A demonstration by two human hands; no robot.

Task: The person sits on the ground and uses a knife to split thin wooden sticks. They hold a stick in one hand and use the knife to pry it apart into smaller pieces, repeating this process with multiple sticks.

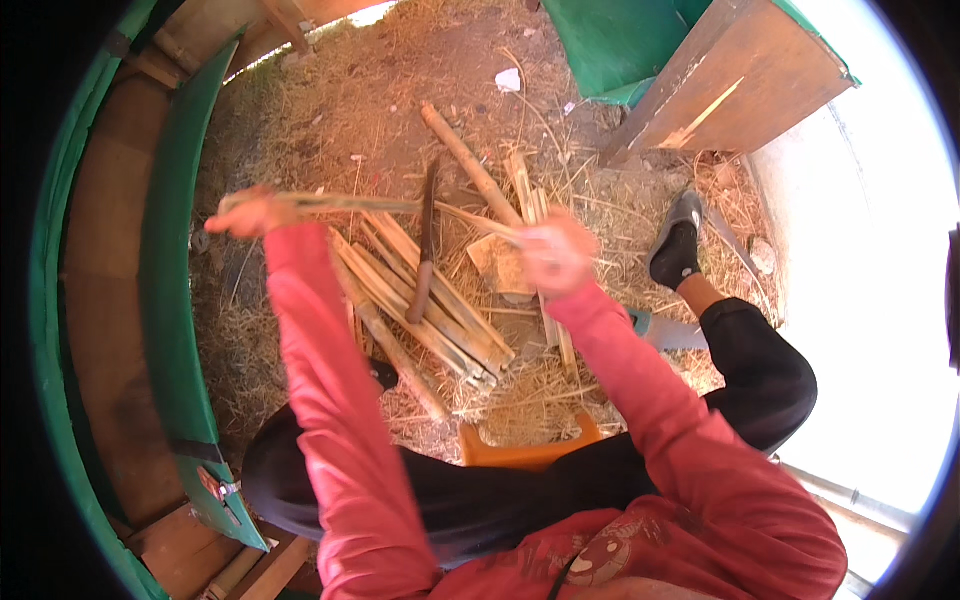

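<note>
Head view: gripped in the left hand [252, 212], out at far left, one end of a pale strip [345, 204]. Clamped on the strip's other end, the right hand [557, 252], blurred, above the right side of the wood pile. Strip held up between both hands, sagging near the middle, crossing over the machete [428, 222]. Impossible to tell whether one bent length or two overlapping pieces.

Beneath, on the straw-strewn ground [320, 120], lying side by side at a slant: split sticks [440, 318], with the machete resting across, handle toward the body. Beyond, running up and left from near the right hand, a round pole [470, 165]. Just left of the right hand, a wood block [497, 262]. Near the right knee, a saw [672, 333], partly hidden by the sleeve. Between the legs, an orange stool [530, 455]. Standing along the left, a green board [180, 250].
</note>
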